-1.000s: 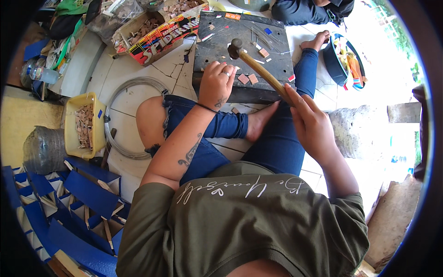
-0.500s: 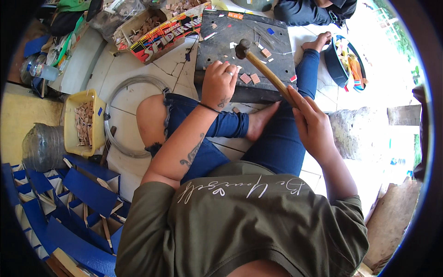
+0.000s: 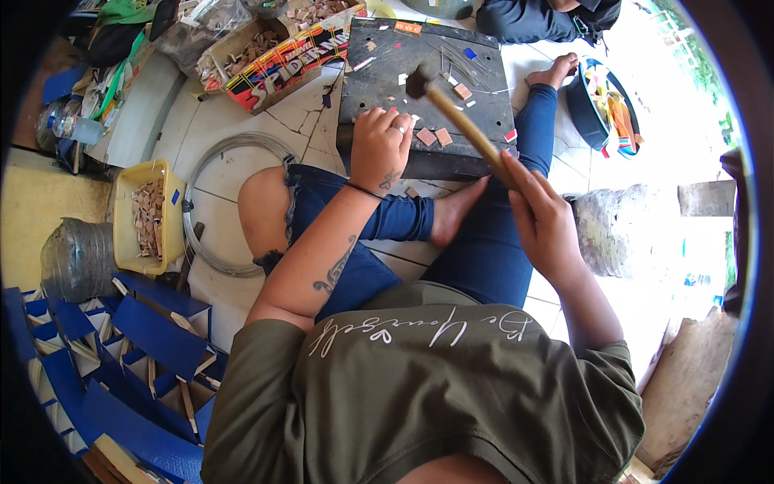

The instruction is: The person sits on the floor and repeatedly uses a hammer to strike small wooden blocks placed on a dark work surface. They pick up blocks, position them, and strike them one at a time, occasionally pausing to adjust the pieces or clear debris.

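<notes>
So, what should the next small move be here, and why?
Probably a careful tap just ahead of the left hand: it seems to pinch something small at the black block, and the right hand grips the hammer by its handle, head over the block.

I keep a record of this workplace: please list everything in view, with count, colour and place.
Hammer: one, brown and dark, in right grip
Block: one, black, ahead
Flat pieces: three clear, pinkish, on block
Scraps: many, mixed, on block
Printed box: one, multicoloured, upper left
Bin: one, yellow, left
Wire coil: one, grey, beside bin
Panels: several, blue, lower left
Bottle: one, clear, upper left
Tub: one, dark, upper right
Co-worker: one, dark clothes, top
Clutter: uncounted, mixed, edges
Shirt: one, olive, worn
Jeans: one pair, blue, worn
Feet: two, bare, near block
Left grip: one, bare, over block
Right grip: one, bare, on hammer
</notes>
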Tool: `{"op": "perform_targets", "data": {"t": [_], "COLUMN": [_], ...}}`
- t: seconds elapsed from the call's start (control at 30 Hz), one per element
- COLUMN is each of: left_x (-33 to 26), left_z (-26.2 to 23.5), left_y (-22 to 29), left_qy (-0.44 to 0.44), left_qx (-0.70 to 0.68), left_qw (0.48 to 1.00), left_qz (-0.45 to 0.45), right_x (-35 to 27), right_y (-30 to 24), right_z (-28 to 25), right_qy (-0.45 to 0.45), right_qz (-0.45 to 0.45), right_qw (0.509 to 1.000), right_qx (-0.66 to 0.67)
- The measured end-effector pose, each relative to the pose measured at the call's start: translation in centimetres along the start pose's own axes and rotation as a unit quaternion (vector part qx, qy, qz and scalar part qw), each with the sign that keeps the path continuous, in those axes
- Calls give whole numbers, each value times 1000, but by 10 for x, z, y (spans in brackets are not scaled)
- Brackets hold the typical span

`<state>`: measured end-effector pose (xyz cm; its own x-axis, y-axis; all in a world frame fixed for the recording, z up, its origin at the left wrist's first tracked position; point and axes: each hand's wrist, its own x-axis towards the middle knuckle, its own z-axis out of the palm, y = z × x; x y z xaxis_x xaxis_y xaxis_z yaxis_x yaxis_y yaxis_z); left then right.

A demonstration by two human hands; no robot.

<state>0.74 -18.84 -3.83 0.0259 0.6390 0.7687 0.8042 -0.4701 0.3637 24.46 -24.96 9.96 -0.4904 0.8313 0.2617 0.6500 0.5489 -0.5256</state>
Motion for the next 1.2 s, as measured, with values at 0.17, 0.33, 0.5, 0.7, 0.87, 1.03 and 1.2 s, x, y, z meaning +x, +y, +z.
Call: {"op": "perform_targets", "data": {"t": [0.17,0.33,0.5,0.7,0.87,1.03,1.2], "left_x": [-1,1,2,2,-1,-3,-1], "left_z": [-1,-3,-3,-3,-3,-2,-2], "left_y": [1,1,1,1,1,2,2], "left_qy": [-3,5,4,9,-17,-14,-8], "left_qx": [8,25,26,24,28,36,36], "left_qw": [1000,1000,1000,1000,999,999,999], "left_qz": [-3,4,9,11,-16,-24,-15], "right_x": [-3,-3,-3,-3,-3,-5,-4], "right_y": [2,6,9,10,10,10,10], "right_z": [0,0,3,6,6,6,6], "right_qy": [-38,0,9,7,-51,-23,-10], "right_qz": [20,-10,-1,0,29,18,11], "right_qw": [999,1000,1000,1000,998,999,1000], "right_qx": [-3,5,21,29,18,17,21]}}
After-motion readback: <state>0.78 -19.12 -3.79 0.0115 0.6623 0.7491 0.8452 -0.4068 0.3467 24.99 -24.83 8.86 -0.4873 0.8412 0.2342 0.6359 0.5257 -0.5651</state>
